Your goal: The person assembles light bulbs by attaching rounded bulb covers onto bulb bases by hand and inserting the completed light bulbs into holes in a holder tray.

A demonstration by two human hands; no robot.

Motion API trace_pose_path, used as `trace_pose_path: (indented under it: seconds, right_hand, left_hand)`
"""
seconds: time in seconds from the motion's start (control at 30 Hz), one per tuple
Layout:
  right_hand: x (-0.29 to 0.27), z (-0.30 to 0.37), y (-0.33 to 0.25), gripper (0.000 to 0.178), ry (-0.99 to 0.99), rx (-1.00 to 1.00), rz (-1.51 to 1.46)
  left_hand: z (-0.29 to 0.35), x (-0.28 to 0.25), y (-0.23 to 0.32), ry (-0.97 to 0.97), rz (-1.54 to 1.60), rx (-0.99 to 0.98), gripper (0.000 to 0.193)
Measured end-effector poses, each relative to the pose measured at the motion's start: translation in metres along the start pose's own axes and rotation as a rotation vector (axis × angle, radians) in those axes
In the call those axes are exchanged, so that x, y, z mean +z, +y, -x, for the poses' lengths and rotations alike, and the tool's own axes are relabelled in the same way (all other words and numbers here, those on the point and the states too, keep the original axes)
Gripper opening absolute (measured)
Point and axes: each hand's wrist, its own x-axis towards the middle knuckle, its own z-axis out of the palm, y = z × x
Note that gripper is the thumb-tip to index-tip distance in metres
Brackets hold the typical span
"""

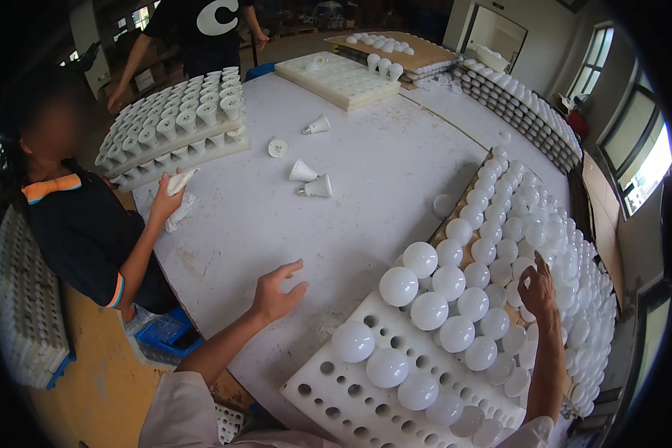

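My left hand [278, 290] hovers over the white tabletop with its fingers apart and nothing in it. Over the rows of white bulb covers [458, 334] at the right, my right hand [539, 293] has thumb and fingers curled toward each other; whatever lies between them is hidden among the covers. Nearest to me, a white foam tray [327, 388] with round holes carries several of these glossy round covers. On the tabletop ahead lie several white bulb bases, one pair close together: a tilted base [302, 171] and a ribbed base [316, 186].
At the left a person in a dark shirt holds a white cloth [181, 181] beside stacked trays of bulb bases [168, 127]. Another person stands behind. A foam tray [340, 81] lies at the far side; stacked trays of covers [526, 104] stand far right. A blue crate [168, 332] sits below the table.
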Motion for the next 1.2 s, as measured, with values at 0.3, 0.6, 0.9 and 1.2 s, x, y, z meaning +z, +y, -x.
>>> trace_pose_path:
  seconds: [0.3,0.6,0.9,1.2]
  right_hand:
    - [-0.095,0.107,-0.020,0.034,0.075,0.394,-0.339]
    - [-0.123,0.203,0.017,0.046,0.380,0.569,-0.881]
    - [-0.121,0.047,-0.009,0.057,0.176,0.406,-0.653]
    - [-0.139,0.042,-0.022,0.057,0.582,0.278,-0.691]
  left_hand:
    - [-0.215,0.035,-0.047,-0.003,-0.716,0.052,0.062]
    - [-0.226,0.076,-0.063,0.055,-0.616,0.192,0.063]
    - [-0.070,0.055,-0.045,0.165,0.282,-0.121,0.086]
    - [0.074,-0.002,-0.042,0.142,0.813,-0.195,0.035]
